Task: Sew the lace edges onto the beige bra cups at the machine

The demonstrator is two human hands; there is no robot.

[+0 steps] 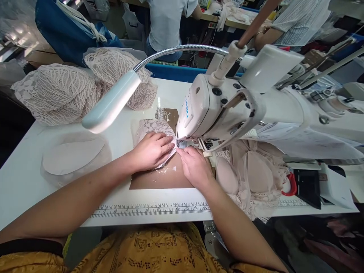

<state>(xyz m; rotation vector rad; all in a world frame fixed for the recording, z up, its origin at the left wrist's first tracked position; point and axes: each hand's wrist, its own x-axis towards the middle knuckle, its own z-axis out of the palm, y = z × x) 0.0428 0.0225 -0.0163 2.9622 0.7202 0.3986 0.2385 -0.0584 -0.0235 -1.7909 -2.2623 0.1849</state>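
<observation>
Under the needle end of a white sewing machine (196, 108) lies a pale lace piece (142, 131), shaped like a cup. My left hand (152, 149) rests flat on it, fingers stretched towards the presser foot (181, 143). Close in front of the foot, my right hand (196, 167) pinches the edge of the lace with thumb and forefinger. Its other fingers are curled and partly hidden. Beneath both hands is a brown taped sheet (162, 180) on the white table (119, 193).
Bundled lace pieces (57, 93) lie at the back left, near a lamp (113, 100) on a bent neck. A pale cup with sheer fabric (74, 155) lies left. Sewn lace garments (253, 170) and red-handled scissors (290, 185) lie right. Co-workers (165, 26) sit beyond.
</observation>
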